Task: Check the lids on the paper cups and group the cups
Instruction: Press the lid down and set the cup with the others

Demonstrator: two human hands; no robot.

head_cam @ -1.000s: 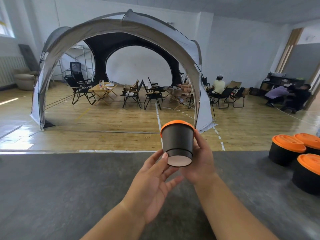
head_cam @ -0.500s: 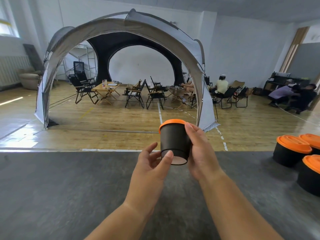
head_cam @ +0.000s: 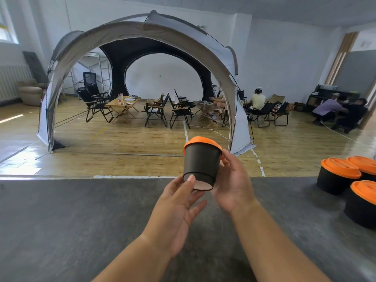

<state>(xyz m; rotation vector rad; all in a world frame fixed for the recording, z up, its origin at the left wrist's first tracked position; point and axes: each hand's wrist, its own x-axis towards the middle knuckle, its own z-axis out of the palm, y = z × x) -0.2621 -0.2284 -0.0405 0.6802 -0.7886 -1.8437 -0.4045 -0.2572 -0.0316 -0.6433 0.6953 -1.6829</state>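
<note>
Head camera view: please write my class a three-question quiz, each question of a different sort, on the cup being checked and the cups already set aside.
1. True or false: the cup gripped by the right hand stands on the table.
2. How many lidded cups can be seen grouped at the right of the table? A. one B. three C. five
3. Fill in: the lid of the gripped cup is coloured ____.

Key: 1 false, it is held up above the table; 2 B; 3 orange.
</note>
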